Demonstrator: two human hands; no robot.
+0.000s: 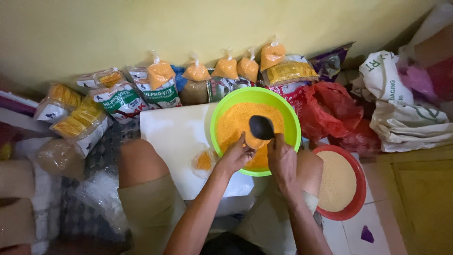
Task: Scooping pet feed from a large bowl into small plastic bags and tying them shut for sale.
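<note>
While I sit on the floor with my knees spread, my left hand (236, 158) rests at the near rim of the lime-green bowl (292, 123), fingers (241, 142) pinched around the mouth of a small clear plastic bag (255, 141) that is filling with orange granular feed. My right hand (281, 158) sits just beside it, fingers closed around the handle of a black scoop (261, 127), whose head hangs over the bag opening inside the bowl. Orange feed (233, 120) covers most of the bowl's bottom. The bowl stands on a white board (174, 137) that lies across the floor between my knees.

A small clear bag with a little orange feed (204, 160) lies on the board just left of my left wrist. To the right of my right knee stands a red basin (361, 182) holding pale yellow grain (336, 180). Along the far yellow wall (141, 33) runs a row of tied bags of orange feed (225, 68), with printed white-and-green feed packets (121, 100) at far left. A red plastic bag (330, 113) lies crumpled right of the bowl, touching its rim as far as I can tell. White printed sacks (401, 113) are stacked at far right. A heap of clear plastic bags (101, 193) lies on the floor near my left thigh.
</note>
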